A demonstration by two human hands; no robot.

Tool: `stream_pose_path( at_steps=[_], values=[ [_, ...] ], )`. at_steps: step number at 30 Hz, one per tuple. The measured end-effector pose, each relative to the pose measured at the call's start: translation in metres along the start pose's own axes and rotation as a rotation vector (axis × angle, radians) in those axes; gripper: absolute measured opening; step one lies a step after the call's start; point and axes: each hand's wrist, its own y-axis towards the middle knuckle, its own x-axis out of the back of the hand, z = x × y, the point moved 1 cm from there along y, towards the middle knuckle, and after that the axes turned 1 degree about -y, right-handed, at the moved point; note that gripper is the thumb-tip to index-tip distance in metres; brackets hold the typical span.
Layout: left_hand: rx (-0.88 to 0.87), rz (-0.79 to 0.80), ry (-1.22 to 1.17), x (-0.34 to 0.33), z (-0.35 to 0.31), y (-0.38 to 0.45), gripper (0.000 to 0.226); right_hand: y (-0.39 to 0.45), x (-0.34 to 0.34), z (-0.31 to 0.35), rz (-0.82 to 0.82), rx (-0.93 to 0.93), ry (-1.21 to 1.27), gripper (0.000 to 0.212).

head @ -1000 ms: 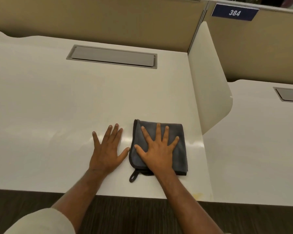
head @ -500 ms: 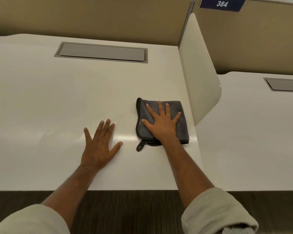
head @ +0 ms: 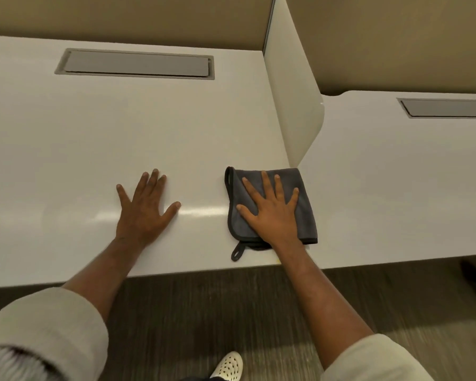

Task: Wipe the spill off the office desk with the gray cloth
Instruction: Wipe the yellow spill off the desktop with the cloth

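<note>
The folded gray cloth [head: 307,213] lies on the white office desk [head: 121,133], close to its front edge and right end, with its hanging loop pointing toward me. My right hand [head: 270,213] presses flat on the cloth with fingers spread. My left hand [head: 142,210] rests palm-down on the bare desk to the left of the cloth, holding nothing. A glossy streak [head: 204,210] shows between the hands. I cannot make out a distinct spill.
A gray cable hatch [head: 135,63] is set into the back of the desk. A white divider panel [head: 291,105] stands along the right edge, just behind the cloth. A neighbouring desk [head: 396,174] lies beyond it. My shoe [head: 228,367] is on the dark floor.
My right hand pushed the cloth away from me, then drew it back near the front edge. My left hand stayed flat on the desk. The view tilted downward.
</note>
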Motion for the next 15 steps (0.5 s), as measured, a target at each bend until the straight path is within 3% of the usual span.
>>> stream_pose_path(
  at_steps=[15],
  values=[
    [0.006, 0.002, -0.034, 0.002, 0.001, 0.001, 0.084, -0.104, -0.013, -0.005, -0.023, 0.007, -0.018, 0.07]
  ],
)
